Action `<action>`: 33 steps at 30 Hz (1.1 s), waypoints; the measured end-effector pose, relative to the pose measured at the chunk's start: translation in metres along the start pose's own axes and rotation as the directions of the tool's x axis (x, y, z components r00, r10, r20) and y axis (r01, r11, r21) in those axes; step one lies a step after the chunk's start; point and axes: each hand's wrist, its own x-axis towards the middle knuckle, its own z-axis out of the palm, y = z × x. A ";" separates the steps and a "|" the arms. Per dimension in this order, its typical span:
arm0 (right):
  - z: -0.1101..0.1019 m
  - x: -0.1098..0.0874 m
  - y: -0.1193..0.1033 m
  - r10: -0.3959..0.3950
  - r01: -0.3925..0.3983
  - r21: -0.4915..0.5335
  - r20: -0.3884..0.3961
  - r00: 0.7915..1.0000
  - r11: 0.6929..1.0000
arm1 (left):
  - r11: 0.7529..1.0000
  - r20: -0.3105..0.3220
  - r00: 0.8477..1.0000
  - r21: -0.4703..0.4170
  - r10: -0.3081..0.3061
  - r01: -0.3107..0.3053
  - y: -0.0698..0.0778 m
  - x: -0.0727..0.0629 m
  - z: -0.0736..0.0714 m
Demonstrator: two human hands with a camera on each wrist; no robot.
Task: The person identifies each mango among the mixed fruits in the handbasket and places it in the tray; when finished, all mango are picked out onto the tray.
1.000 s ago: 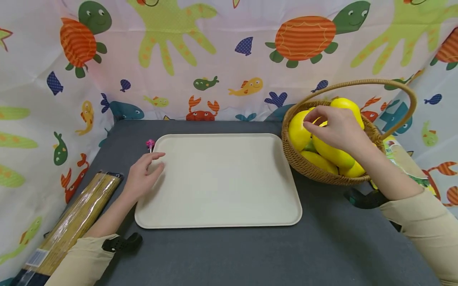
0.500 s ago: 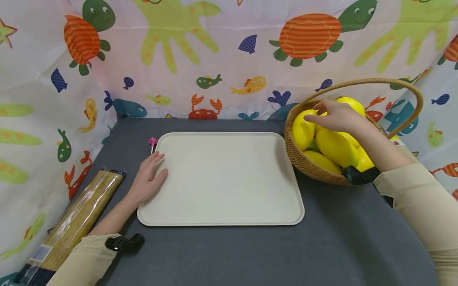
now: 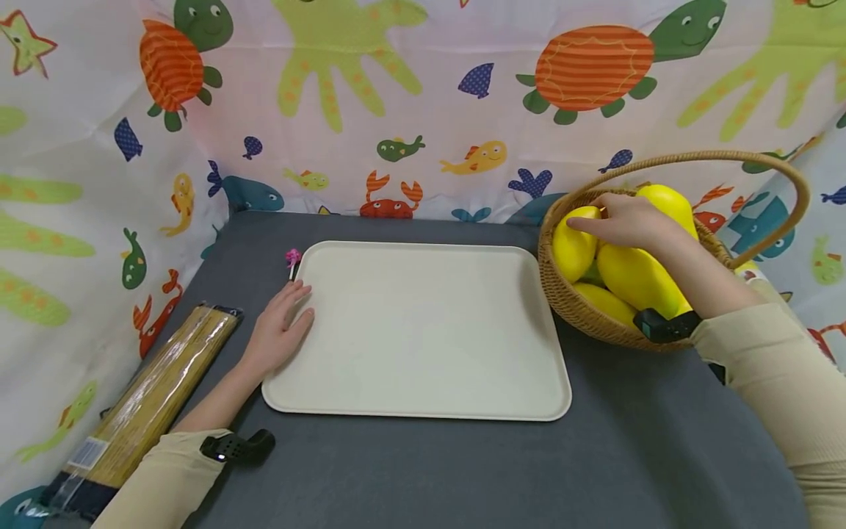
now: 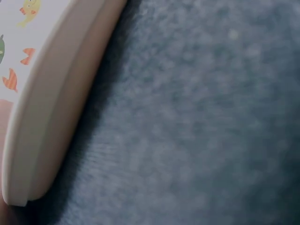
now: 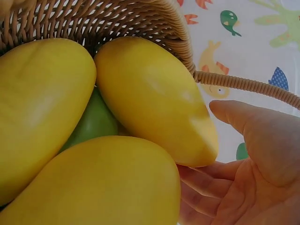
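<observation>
Lying gripped in right hand (image 3: 624,220): yellow fruit (image 5: 154,98) | under left hand (image 3: 277,334): tray (image 3: 423,330)

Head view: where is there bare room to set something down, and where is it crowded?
The beige tray is bare from the left hand across to the wicker basket. The grey tablecloth is bare in front of the tray, between the sleeves. Crowded: the basket, with yellow mangoes and the right hand, and the left side, with a wrapped packet.
</observation>
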 end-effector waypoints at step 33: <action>-0.018 -0.032 0.036 0.081 -0.058 0.803 0.012 0.997 0.594 | 0.993 -0.091 0.990 -0.069 -0.105 0.099 0.000 -0.006 -0.001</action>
